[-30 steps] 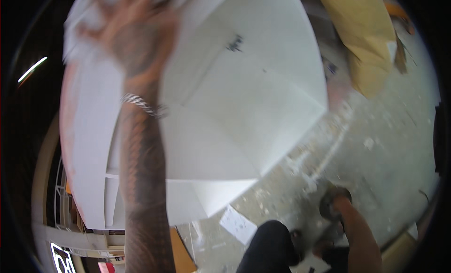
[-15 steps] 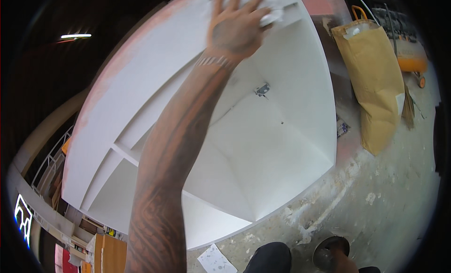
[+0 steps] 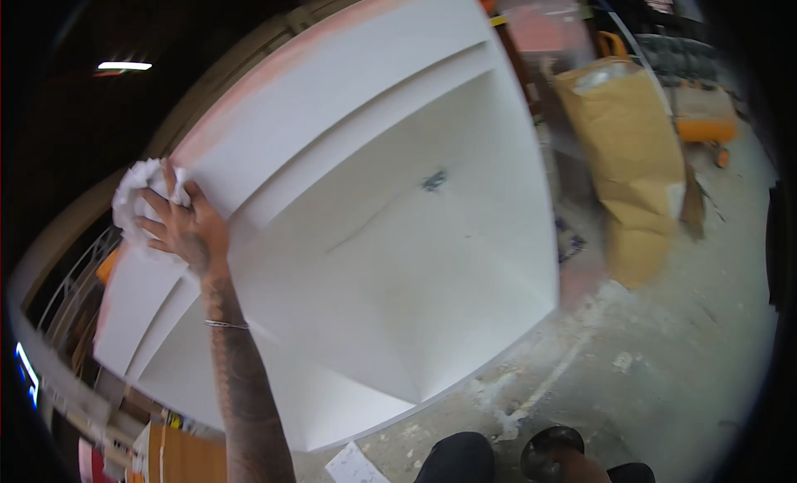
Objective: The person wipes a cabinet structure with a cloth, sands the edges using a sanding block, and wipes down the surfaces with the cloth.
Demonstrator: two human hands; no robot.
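At the left, my left hand (image 3: pixel 184 223) presses a crumpled white cloth (image 3: pixel 137 196) against the surface of a large white panel (image 3: pixel 465 234). Its fingers are bent over the cloth, and part of the cloth bunches out past the fingertips. The forearm rises from the lower edge and wears a thin bracelet at the wrist. The panel has a reddish-pink band along its upper left rim, raised ledges, and a hollow middle. In that hollow sits a small dark fitting (image 3: pixel 433 181) with a thin line trailing from it, blurred. I see no right hand.
Right of the panel stands a tall brown paper sack (image 3: pixel 627 167), with an orange wheeled machine (image 3: pixel 706 130) behind it. A white sheet (image 3: pixel 355 465) lies on the stained concrete floor (image 3: pixel 647 358). My dark-clothed knee (image 3: pixel 457 458) shows below. Cluttered shelving is at lower left.
My left hand has swept with the white cloth from the panel's top down to its left side. The whole view has shifted slightly, and the panel's upper ledge is now uncovered.
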